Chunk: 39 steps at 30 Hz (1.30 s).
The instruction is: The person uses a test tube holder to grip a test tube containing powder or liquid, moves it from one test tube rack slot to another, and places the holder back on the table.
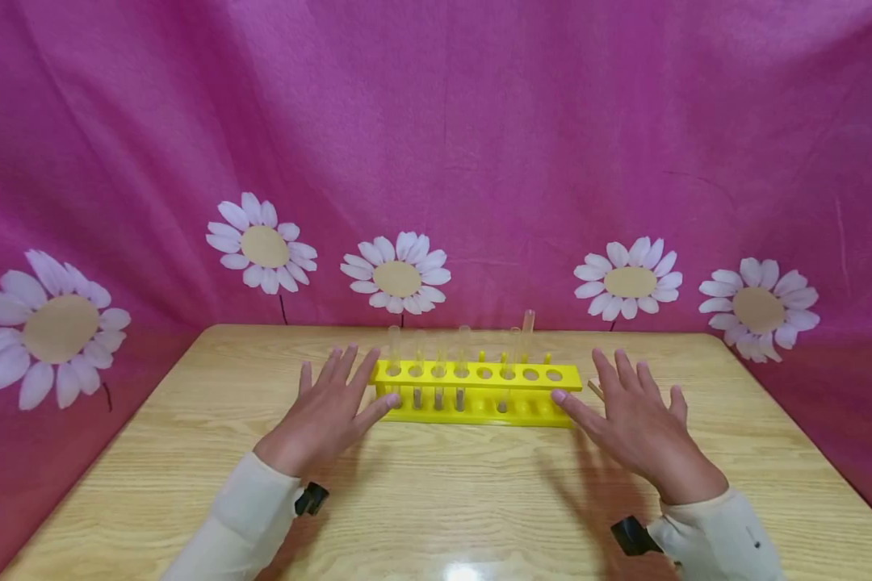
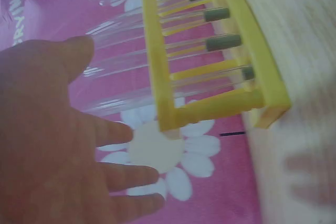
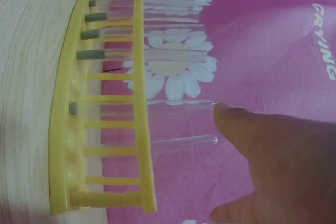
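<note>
A yellow test tube rack [image 1: 480, 373] stands on the table, holding several clear test tubes [image 1: 463, 343] upright in its holes. Grey-green material [image 2: 223, 42] fills the bottom of these tubes. Behind the rack's right half, another clear tube [image 1: 528, 324] sits higher, apparently on a back peg. My left hand [image 1: 316, 420] is spread at the rack's left end, palm toward it, with nothing held. At the right end, my right hand [image 1: 643, 428] is also spread, its thumb near the rack's corner. Whether either thumb touches the rack I cannot tell.
A small wooden piece [image 1: 596, 389] lies just right of the rack, partly behind my right hand. The wood-grain table [image 1: 436, 500] reaches back to a purple cloth [image 1: 480, 161] printed with white flowers.
</note>
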Motion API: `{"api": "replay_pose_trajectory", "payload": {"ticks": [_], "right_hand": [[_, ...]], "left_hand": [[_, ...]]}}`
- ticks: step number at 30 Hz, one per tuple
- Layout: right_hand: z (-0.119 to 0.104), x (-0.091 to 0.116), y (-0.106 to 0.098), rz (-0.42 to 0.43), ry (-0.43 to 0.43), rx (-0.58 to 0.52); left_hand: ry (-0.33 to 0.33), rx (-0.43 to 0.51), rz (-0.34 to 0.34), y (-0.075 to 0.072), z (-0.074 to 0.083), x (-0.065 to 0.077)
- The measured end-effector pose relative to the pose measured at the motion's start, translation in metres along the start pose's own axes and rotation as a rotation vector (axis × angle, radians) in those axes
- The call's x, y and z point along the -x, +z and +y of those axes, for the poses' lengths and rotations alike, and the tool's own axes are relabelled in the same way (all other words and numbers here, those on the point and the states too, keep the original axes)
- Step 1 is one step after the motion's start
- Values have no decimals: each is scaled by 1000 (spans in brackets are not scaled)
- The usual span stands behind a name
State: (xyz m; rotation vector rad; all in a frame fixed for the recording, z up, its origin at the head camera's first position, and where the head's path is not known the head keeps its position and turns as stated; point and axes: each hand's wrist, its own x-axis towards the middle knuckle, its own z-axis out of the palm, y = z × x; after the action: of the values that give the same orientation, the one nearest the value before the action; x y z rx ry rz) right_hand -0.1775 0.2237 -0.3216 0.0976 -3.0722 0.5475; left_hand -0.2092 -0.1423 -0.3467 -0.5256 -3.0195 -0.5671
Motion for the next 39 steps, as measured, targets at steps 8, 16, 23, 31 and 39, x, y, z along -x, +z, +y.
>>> {"api": "replay_pose_trajectory", "payload": {"ticks": [8,16,23,31,39], "right_hand": [[10,-5,2,-15,22,-1],[25,-10,4,-63,38,6],[43,-16,8,-122,87,-40],[61,-24,13,-157,129,-18],[78,-33,17,-204,156,-70]], "left_hand": [[-12,136,33,11,-9,-12],[-28,303,66,20,-14,-20],[-26,431,82,30,-21,-24],[-33,594,84,41,-31,-30],[-47,711,108,52,-37,-38]]}}
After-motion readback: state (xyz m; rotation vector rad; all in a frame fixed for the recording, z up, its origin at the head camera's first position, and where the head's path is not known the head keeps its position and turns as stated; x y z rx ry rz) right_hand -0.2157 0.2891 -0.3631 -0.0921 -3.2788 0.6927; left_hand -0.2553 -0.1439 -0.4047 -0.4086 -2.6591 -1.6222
